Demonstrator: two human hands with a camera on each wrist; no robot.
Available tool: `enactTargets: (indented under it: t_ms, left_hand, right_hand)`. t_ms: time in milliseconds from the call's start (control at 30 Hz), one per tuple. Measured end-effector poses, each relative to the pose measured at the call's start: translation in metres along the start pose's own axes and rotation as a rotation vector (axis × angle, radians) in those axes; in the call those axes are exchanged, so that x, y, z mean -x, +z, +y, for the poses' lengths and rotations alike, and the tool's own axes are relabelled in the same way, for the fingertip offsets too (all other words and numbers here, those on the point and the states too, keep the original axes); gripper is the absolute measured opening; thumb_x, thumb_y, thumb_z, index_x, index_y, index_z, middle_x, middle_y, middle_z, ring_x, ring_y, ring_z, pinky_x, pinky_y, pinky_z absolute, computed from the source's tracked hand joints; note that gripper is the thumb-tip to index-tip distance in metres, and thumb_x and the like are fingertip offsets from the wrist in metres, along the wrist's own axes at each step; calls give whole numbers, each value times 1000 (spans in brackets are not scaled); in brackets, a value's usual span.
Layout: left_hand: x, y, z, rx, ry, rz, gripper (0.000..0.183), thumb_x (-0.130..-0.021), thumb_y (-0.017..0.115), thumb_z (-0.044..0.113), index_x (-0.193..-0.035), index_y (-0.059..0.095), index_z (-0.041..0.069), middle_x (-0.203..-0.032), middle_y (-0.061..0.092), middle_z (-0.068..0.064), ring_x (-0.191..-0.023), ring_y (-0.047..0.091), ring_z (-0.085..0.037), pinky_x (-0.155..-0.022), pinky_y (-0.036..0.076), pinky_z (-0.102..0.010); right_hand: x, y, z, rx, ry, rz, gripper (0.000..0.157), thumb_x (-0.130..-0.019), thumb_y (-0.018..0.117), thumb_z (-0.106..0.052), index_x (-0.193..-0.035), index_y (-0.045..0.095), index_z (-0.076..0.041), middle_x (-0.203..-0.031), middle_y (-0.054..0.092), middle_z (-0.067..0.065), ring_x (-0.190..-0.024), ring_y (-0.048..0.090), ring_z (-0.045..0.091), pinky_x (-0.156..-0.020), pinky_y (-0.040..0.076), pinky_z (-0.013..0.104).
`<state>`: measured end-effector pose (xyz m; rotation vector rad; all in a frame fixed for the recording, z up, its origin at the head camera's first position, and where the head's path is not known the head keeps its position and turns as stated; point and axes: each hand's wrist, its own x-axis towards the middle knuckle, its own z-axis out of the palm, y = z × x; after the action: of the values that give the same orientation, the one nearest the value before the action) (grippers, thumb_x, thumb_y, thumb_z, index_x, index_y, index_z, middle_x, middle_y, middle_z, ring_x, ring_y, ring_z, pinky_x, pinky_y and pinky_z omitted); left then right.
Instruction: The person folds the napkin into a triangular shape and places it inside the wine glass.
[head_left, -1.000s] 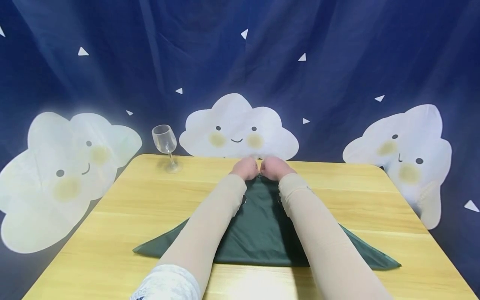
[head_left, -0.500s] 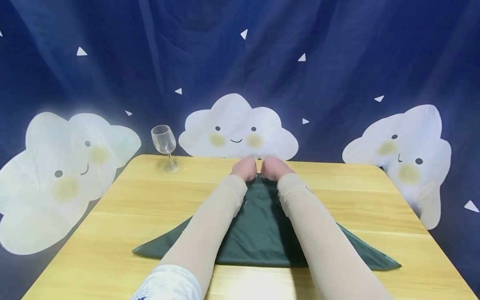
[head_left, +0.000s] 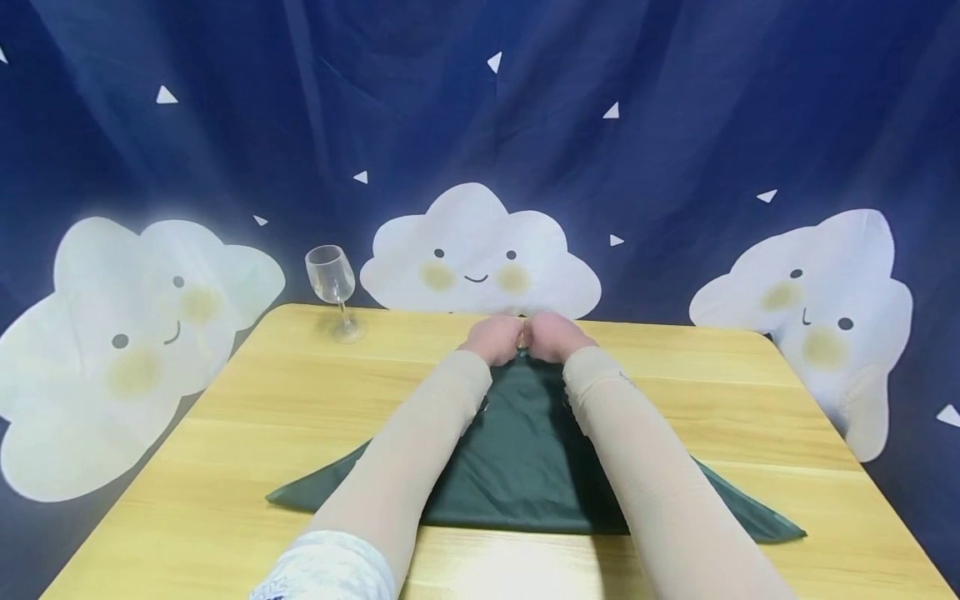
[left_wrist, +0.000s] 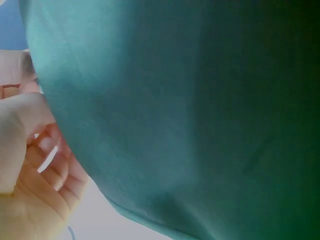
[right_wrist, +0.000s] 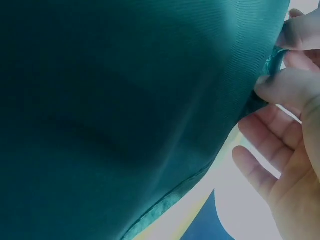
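A dark green cloth napkin lies on the wooden table in a triangle, its long edge toward me and its far tip at my hands. At that tip my left hand pinches the fabric between thumb and fingers. Right beside it, my right hand pinches the same end. The left wrist view has the napkin filling most of the picture, with a thumb on its edge. In the right wrist view the thumb of my right hand presses the hem, while other fingers are loosely bent.
A clear wine glass stands upright at the table's back left corner. The light wooden table extends around the napkin. Behind it hangs a dark blue curtain with white clouds and triangles.
Both hands stay at the napkin's far tip; they part slightly, then come close again. The head view shifts a little. The napkin's side corners and the glass stay in place.
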<state>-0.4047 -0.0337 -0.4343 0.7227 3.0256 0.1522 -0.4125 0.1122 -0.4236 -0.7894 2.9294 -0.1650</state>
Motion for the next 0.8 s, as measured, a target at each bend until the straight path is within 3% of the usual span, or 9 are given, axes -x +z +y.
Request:
enactTargets:
  t_ms: [100,200,367,533,733,800]
  left_hand:
    - [2,0,-1,24,19,3,18,-102,53,18,-88,64,15,-98,69,-4,-94,64,-21,-84,53,-40]
    - [3,-3,-3,109,-1,-15,17,-99,54,13,-84,59,15,-92,66,-2,-90,62,-21,-82,51,-37]
    - [0,-7,-3,233,-20,-64,20,-92,60,11,-74,55,16,-70,52,3,-72,52,-18,-68,43,-30]
    - [-3,-5,-1,189,-44,-80,32,-91,65,11,-67,44,16,-65,37,3,-67,44,-17,-62,37,-29]
    - [0,-2,1,86,-52,-22,19,-95,57,9,-78,55,16,-85,63,-2,-84,59,-20,-73,50,-36]
    - [0,0,1,68,-46,-2,14,-96,57,9,-85,61,17,-98,69,-3,-93,63,-21,-79,52,-38]
  right_hand:
    - [2,1,1,-28,-17,6,14,-80,61,-2,-73,56,-13,-72,53,2,-72,49,23,-70,44,36]
    - [3,1,3,-84,-6,13,15,-78,61,-1,-71,55,-13,-71,52,2,-72,49,23,-70,44,35]
    - [4,-1,7,-154,28,21,13,-77,61,-1,-75,57,-13,-76,57,2,-76,53,23,-73,46,35]
    - [3,0,9,-179,31,14,11,-76,59,-1,-78,59,-12,-78,60,3,-76,55,23,-71,46,35]
    - [2,2,6,-226,28,9,11,-80,68,-6,-80,61,-14,-79,59,-1,-77,54,20,-74,46,35]
    - [2,2,4,-196,9,12,20,-81,67,-5,-73,51,-14,-72,48,-1,-72,48,21,-71,42,34]
